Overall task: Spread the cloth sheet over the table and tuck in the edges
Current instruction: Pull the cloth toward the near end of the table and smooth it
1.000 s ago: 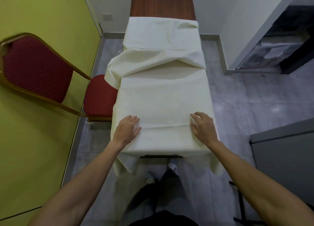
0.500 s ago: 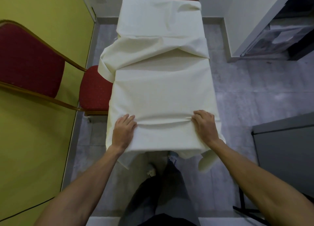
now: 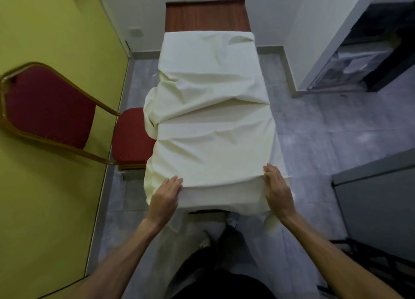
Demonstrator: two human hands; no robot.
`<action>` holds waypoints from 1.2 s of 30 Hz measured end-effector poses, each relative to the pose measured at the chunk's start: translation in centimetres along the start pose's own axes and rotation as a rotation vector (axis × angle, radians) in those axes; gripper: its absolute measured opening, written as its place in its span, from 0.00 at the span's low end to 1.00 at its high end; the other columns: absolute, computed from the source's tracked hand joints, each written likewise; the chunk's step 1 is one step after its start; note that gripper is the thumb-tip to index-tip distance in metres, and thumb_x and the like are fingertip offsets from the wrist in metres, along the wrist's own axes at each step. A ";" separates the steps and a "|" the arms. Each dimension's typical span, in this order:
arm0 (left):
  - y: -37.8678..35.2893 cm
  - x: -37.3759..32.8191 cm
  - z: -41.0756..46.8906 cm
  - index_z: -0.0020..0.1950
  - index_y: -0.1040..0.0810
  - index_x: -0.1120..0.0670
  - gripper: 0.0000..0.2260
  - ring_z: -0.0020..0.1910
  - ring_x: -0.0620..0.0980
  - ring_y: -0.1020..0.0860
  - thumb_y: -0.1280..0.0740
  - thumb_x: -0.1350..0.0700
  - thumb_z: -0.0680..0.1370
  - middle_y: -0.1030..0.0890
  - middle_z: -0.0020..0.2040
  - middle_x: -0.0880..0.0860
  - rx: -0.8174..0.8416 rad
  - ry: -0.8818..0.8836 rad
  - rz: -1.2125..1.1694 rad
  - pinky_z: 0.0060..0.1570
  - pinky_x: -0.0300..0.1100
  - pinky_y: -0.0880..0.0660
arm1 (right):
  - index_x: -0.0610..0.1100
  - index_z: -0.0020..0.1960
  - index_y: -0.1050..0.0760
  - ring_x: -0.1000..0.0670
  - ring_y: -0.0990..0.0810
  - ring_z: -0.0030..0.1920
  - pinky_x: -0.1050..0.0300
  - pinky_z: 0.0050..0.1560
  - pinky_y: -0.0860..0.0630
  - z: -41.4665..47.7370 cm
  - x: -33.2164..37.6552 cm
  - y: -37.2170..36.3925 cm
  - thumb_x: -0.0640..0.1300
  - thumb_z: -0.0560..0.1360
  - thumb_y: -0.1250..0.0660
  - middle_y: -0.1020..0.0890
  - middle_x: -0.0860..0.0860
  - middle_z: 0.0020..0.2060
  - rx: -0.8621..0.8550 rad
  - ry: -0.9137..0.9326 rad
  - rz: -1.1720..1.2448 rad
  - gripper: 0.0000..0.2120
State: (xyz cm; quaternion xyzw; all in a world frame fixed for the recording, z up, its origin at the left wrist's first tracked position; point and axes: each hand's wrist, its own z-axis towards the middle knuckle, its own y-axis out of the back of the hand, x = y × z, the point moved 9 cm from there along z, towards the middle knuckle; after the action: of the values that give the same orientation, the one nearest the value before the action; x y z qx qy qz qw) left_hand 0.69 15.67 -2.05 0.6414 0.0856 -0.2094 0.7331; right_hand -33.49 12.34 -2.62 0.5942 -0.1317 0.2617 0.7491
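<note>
Pressing down on cloth sheet [image 3: 213,141] at counter's [image 3: 207,15] near end, left hand [image 3: 166,195] and right hand [image 3: 277,191] both flat, unclenched.

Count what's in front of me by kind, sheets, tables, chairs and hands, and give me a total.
Cloth sheet: 1
Table: 1
Chair: 1
Hands: 2, left hand and right hand, both on the sheet's near end
Total: 5
</note>
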 end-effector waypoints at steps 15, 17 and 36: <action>-3.8 -0.4 -5.9 0.58 0.19 0.60 0.17 0.56 0.56 0.19 0.39 0.49 0.79 0.17 0.56 0.57 0.085 -0.047 0.041 0.60 0.50 0.24 | 0.37 0.57 0.23 0.39 0.20 0.59 0.43 0.64 0.24 -6.4 -1.2 -3.7 0.43 0.81 0.41 0.19 0.39 0.57 0.226 0.000 -0.106 0.13; -3.0 -0.2 -5.0 0.56 0.18 0.57 0.17 0.52 0.52 0.18 0.37 0.46 0.79 0.16 0.54 0.53 0.058 -0.057 0.008 0.57 0.47 0.24 | 0.40 0.53 0.23 0.44 0.20 0.51 0.48 0.56 0.23 -5.4 -1.2 -3.0 0.49 0.81 0.39 0.19 0.45 0.50 0.216 0.010 -0.108 0.13; -7.4 1.3 3.3 0.65 0.21 0.57 0.14 0.71 0.59 0.30 0.33 0.58 0.80 0.23 0.67 0.53 0.229 0.022 0.084 0.69 0.57 0.32 | 0.41 0.46 0.18 0.34 0.19 0.58 0.42 0.53 0.23 3.7 -1.8 -7.2 0.36 0.73 0.28 0.16 0.41 0.56 0.269 0.188 -0.240 0.03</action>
State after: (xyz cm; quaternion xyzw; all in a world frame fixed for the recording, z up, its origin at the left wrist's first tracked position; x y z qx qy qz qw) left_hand -1.71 11.56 -8.75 0.7261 0.0422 -0.1799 0.6623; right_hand -30.56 7.23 -8.48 0.6733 0.0466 0.2400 0.6978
